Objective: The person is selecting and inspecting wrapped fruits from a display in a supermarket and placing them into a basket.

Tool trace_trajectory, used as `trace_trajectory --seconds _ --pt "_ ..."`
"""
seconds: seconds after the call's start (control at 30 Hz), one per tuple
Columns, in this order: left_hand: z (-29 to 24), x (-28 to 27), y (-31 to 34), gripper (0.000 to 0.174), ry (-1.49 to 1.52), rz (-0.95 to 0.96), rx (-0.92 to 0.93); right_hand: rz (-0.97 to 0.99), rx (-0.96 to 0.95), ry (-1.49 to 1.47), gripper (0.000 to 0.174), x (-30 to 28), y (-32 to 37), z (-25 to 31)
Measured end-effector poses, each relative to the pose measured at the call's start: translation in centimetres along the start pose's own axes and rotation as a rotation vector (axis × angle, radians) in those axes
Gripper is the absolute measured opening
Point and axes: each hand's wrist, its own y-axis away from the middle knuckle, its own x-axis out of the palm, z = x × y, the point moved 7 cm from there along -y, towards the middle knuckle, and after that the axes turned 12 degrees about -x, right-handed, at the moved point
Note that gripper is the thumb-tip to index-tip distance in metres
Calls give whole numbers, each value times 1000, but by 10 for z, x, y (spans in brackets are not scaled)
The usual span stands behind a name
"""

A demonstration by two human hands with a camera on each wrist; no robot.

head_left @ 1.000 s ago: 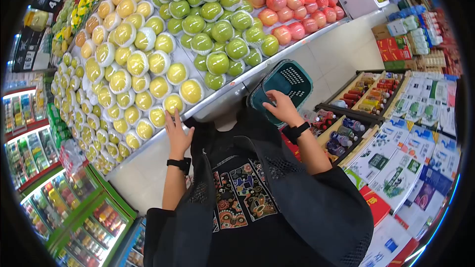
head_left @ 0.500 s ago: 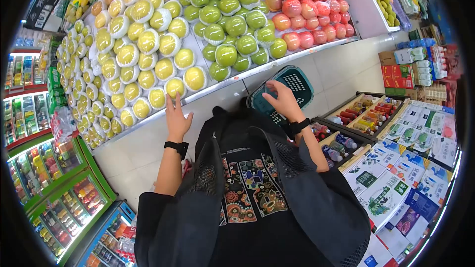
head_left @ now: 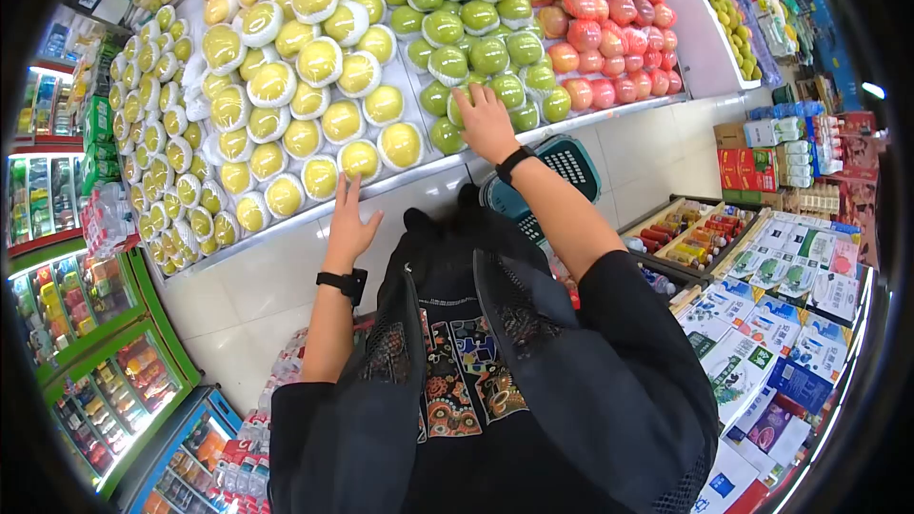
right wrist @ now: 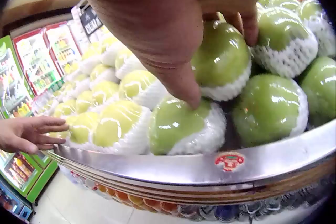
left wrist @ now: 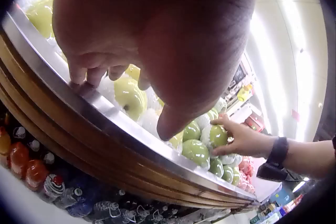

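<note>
My right hand (head_left: 487,124) reaches into the green apples at the front of the fruit display. Its fingers and thumb curve round a green apple (right wrist: 220,58), which is wrapped in clear film with a white foam net below. In the right wrist view the thumb tip overlaps another green apple (right wrist: 178,124) by the metal edge. My left hand (head_left: 350,228) is at the display's metal edge (left wrist: 94,98), fingers extended and holding nothing. Just beyond its fingertips lies a netted yellow fruit (head_left: 360,160) in the front row.
Red fruit (head_left: 624,38) fills the display's right part. Below its edge stands a dark green basket (head_left: 562,171) on the floor, partly behind my right forearm. Crates of bottles (head_left: 705,233) and stacked cartons (head_left: 762,324) are to the right. Drink coolers (head_left: 114,390) stand at left.
My right hand has moved from over the basket, forward and left to the green apples, and has taken hold of one. My left hand stays near the display's front edge.
</note>
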Motion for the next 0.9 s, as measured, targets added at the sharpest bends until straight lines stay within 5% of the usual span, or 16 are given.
trace_trajectory --seconds 0.17,0.3,0.37,0.43,0.5,0.67,0.8,0.9 --pt "29 -5 17 68 166 -132 -86 123 -28 -29 71 6 -3 -17" --pt "28 -4 38 52 498 -19 -275 25 189 -609 75 -30 17 -36" --pt "19 -3 35 49 579 14 -285 -37 469 -1371 71 -39 29 -37" --pt "6 -1 30 46 660 47 -295 -101 431 -1488 64 -52 33 -37" --pt "-12 1 25 45 691 119 -297 -71 599 -2101 60 -46 39 -29" --pt "-90 -8 -3 44 647 230 -187 76 476 -2387 75 -50 27 -37" --pt "-162 -5 -14 44 839 485 -230 57 378 -2224 67 -61 20 -57" --pt "-211 15 -25 46 1045 630 -257 224 -26 -1234 96 -101 5 -69"
